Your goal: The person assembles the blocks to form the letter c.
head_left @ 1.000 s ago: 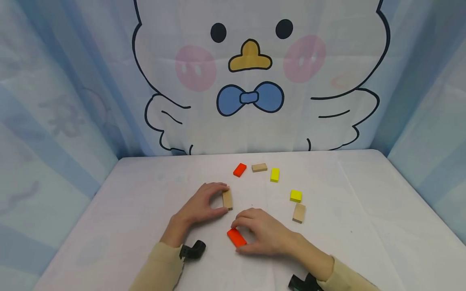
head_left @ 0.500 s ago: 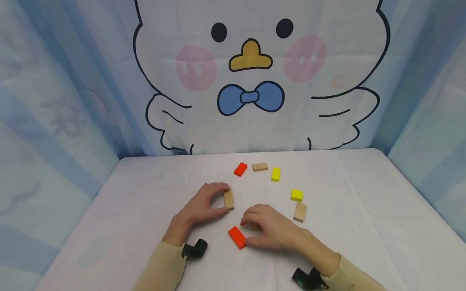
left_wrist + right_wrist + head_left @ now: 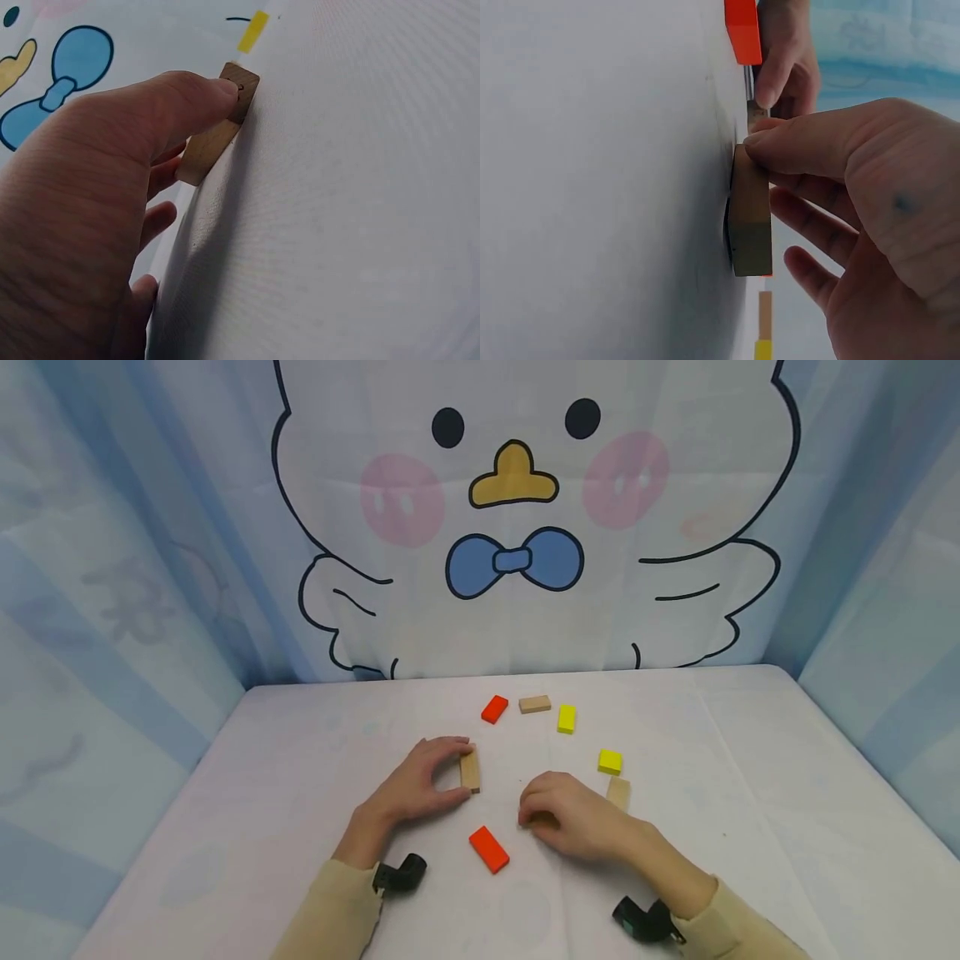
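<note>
My left hand (image 3: 412,783) holds a plain wooden block (image 3: 469,771) by its two ends, thumb at the near end and fingers at the far end. In the left wrist view the thumb presses on the end of that block (image 3: 210,150). Front and centre, my right hand (image 3: 576,818) pinches a second wooden block (image 3: 751,214) between thumb and fingertips, close over the white table. From the head that block is mostly hidden under the fingers. A red block (image 3: 489,849) lies flat just left of the right hand, apart from it.
At the back of the white table (image 3: 247,827) lie another red block (image 3: 494,709), a wooden block (image 3: 535,704) and a yellow block (image 3: 566,719). A second yellow block (image 3: 610,762) and a wooden block (image 3: 618,793), partly covered, are beyond the right hand. A printed curtain (image 3: 517,627) stands behind.
My right hand has come away from the near red block, moved right, and closed on a wooden block there. The red block stays on the table. My left hand has kept its place and grip.
</note>
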{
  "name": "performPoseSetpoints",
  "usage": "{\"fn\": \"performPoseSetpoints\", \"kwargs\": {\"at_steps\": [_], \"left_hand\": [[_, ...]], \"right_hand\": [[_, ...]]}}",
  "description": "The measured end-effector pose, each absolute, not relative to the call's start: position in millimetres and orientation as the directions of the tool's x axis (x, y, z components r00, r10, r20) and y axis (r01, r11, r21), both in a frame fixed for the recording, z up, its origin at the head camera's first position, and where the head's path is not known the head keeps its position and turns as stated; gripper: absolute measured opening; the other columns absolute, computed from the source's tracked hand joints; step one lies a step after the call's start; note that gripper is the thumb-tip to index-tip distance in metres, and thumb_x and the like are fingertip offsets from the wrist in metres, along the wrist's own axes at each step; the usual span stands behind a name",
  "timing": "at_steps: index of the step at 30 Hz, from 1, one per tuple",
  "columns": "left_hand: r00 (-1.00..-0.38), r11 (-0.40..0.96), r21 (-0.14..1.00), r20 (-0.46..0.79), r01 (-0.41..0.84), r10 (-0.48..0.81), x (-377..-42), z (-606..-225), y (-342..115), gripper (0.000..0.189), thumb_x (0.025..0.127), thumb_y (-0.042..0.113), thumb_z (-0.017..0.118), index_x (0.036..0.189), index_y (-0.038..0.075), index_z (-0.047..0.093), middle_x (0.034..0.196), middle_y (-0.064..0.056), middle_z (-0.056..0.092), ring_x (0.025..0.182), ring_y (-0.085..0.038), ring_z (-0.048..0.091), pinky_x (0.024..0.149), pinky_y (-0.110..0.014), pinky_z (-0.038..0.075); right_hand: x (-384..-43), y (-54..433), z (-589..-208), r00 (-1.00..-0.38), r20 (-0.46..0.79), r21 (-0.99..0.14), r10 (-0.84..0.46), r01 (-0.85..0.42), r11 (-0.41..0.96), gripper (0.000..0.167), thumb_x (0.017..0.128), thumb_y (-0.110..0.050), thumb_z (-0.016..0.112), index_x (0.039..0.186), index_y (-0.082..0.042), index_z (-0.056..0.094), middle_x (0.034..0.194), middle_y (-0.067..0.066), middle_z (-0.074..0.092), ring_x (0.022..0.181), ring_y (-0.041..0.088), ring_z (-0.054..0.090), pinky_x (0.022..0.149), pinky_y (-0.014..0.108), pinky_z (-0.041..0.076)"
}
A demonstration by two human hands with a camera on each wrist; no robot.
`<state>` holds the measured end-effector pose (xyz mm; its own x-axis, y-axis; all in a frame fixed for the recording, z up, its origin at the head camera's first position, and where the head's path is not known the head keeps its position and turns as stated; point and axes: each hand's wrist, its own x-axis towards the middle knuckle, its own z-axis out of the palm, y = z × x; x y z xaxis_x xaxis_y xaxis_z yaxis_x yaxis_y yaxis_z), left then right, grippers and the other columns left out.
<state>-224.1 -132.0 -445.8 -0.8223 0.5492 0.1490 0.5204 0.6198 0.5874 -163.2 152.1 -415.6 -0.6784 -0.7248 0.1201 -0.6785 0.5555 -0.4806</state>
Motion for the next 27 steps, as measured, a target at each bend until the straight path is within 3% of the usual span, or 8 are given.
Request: {"fn": "performPoseSetpoints", "kwargs": {"at_steps": [10,16,23,27], "left_hand": [[-0.807,0.596,0.595,0.163,0.539,0.567,-225,-448,-133,0.058,0.09,0.026,0.073,0.143,0.011,0.056,0.149,-0.008,0.05,0.141,-0.027,0.04,0.119,-0.054,0.013],[-0.808,0.597,0.592,0.167,0.541,0.566,-227,-447,-131,0.058,0.09,0.028,0.072,0.144,0.013,0.055,0.15,-0.005,0.05,0.141,-0.025,0.04,0.119,-0.055,0.012],[-0.8,0.593,0.581,0.184,0.557,0.571,-227,-447,-133,0.057,0.089,0.027,0.073,0.142,0.013,0.057,0.148,-0.006,0.052,0.14,-0.026,0.041,0.118,-0.058,0.013],[-0.794,0.589,0.574,0.197,0.569,0.575,-228,-449,-133,0.056,0.09,0.027,0.073,0.142,0.013,0.057,0.148,-0.005,0.052,0.14,-0.025,0.042,0.118,-0.059,0.014]], "right_hand": [[-167,159,-412,-0.675,0.089,-0.493,-0.732,-0.669,0.556,0.015,0.089,-0.008,0.074,0.097,-0.021,0.073,0.1,-0.017,0.061,0.105,0.012,0.056,0.102,0.044,0.043],[-163,146,-409,-0.629,0.165,-0.505,-0.76,-0.715,0.483,0.019,0.087,-0.016,0.078,0.104,-0.017,0.071,0.107,-0.013,0.063,0.108,0.012,0.054,0.105,0.043,0.039],[-157,125,-413,-0.595,0.228,-0.422,-0.771,-0.774,0.473,0.024,0.087,-0.029,0.079,0.106,-0.018,0.07,0.107,-0.011,0.064,0.107,0.012,0.055,0.108,0.042,0.036],[-154,117,-414,-0.612,0.211,-0.379,-0.762,-0.77,0.514,0.027,0.085,-0.035,0.08,0.106,-0.02,0.07,0.106,-0.012,0.064,0.108,0.013,0.055,0.107,0.04,0.038]]}}
